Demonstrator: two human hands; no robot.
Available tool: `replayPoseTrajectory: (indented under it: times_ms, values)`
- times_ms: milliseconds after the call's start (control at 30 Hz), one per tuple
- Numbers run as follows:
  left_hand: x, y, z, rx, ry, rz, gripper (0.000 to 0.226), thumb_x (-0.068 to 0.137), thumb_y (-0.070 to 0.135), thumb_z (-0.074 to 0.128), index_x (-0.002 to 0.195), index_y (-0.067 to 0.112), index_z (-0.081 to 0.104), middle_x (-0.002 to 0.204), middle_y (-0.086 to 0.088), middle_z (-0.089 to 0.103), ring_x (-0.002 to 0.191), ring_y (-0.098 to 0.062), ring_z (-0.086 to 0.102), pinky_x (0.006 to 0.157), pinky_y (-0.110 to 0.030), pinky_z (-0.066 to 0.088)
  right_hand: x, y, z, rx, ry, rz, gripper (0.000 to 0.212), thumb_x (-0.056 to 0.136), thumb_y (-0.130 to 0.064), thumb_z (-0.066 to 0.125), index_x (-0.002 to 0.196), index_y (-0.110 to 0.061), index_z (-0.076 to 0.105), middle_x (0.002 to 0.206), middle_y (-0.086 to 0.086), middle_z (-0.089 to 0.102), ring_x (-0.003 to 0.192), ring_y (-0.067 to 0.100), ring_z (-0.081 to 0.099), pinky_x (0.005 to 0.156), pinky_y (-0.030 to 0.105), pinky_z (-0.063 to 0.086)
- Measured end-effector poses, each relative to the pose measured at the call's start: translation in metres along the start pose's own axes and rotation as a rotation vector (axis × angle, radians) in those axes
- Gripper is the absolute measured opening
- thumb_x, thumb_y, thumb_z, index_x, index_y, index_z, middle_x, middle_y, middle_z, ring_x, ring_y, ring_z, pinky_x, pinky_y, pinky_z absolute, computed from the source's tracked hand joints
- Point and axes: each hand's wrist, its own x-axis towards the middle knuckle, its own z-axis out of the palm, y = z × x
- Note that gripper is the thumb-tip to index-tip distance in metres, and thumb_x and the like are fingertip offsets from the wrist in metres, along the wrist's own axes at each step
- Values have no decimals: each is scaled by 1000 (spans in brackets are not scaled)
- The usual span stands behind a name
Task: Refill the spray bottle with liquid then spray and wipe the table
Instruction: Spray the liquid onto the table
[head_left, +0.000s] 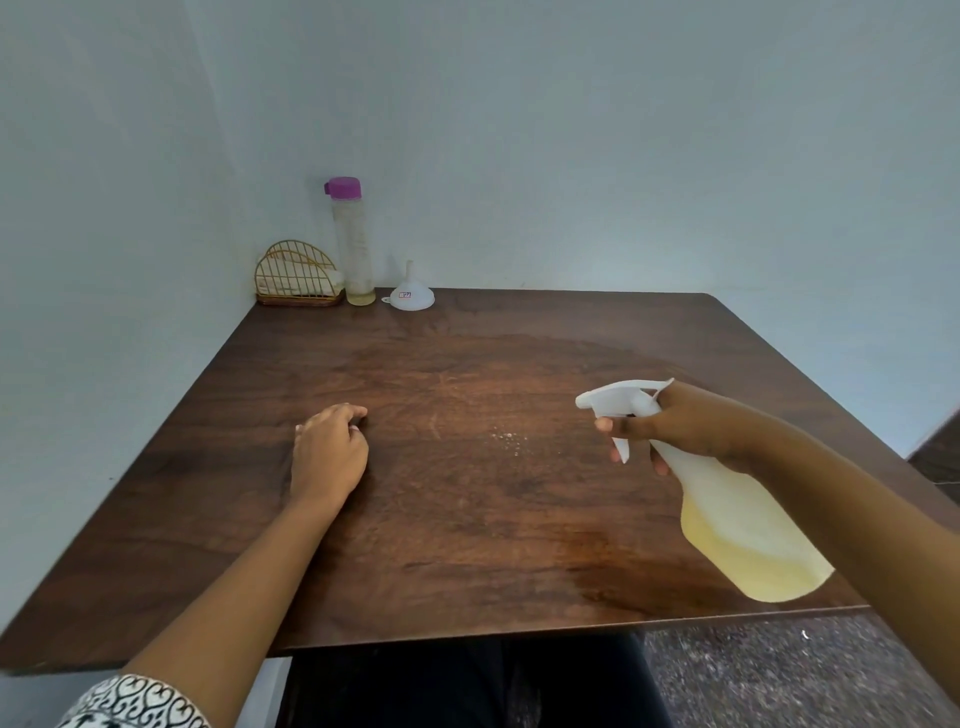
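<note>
My right hand (675, 426) grips the neck of a white spray bottle (743, 525) with yellowish liquid in its lower part. The bottle is tilted above the right side of the brown table (467, 571), nozzle pointing left, fingers on the trigger. A small patch of droplets (506, 439) lies on the wood in front of the nozzle. My left hand (328, 453) rests on the table at the left, fingers curled under, holding nothing I can see. A tall clear bottle (354, 244) with a purple cap stands at the far left corner. Beside it a white funnel (410, 296) sits upside down.
A gold wire holder (297, 275) with folded white cloth or napkins stands in the far left corner against the wall. Walls close off the table's far and left sides. Speckled floor (779, 670) lies to the right, beyond the near edge.
</note>
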Motion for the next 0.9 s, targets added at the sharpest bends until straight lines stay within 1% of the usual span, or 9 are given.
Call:
replayPoseTrajectory:
  times_ms: [100,133,267,367,467,567,667,767,900]
  values:
    - [1,-2,1,0,-1,3,36,89,3,45,118,13,65,130,-5,61,126,-23,50,116,-49,25,4,0,3,-25,65,8,14,85,-44,63,79,-32,63,64,5,65,53,17,57,59,31,51]
    - [1,-2,1,2,-2,2,36,89,3,45,118,13,65,130,-5,61,126,-23,50,116,-49,24,5,1,2,-24,67,14,13,85,-44,63,79,-33,62,65,5,66,52,17,57,61,32,52]
    - [2,0,-1,16,-10,7,36,90,4,47,119,14,65,131,-5,60,128,-22,48,118,-49,19,13,-1,-6,9,18,36,30,84,-45,64,111,-32,62,87,9,70,58,18,60,60,29,52]
    - [3,1,-1,18,-17,3,34,91,5,49,120,15,64,134,-5,58,130,-22,47,118,-50,16,21,-6,-16,101,52,2,16,87,-30,65,102,-36,61,88,8,67,58,18,57,59,28,50]
    - [6,1,-2,32,-44,-43,32,91,11,53,120,17,64,135,-4,57,131,-23,46,118,-50,18,36,-15,-29,195,114,-46,17,86,-12,62,100,-21,65,84,8,67,57,15,59,58,27,51]
    - [17,15,-5,51,-71,-86,34,90,24,58,124,19,61,135,-5,57,128,-27,47,115,-49,23,61,-28,-42,283,170,-135,21,85,-1,56,103,-5,67,88,18,66,59,13,59,56,23,51]
    - [34,51,-12,-57,-117,62,43,91,34,59,132,22,54,139,-3,53,130,-22,46,110,-40,31,98,-46,-47,345,195,-198,21,82,-1,56,101,0,66,80,14,63,62,15,59,57,25,50]
    - [56,94,-11,-162,-254,277,57,87,46,62,138,29,45,141,4,49,130,-14,44,100,-29,35,141,-64,-45,339,188,-278,39,70,-9,59,109,-6,65,85,7,64,67,12,59,61,29,47]
    - [89,130,18,-331,-442,261,76,76,48,74,141,30,39,141,4,48,130,-12,44,95,-24,33,198,-76,-35,389,144,-344,39,82,1,55,118,-11,61,83,0,62,65,6,58,59,24,47]
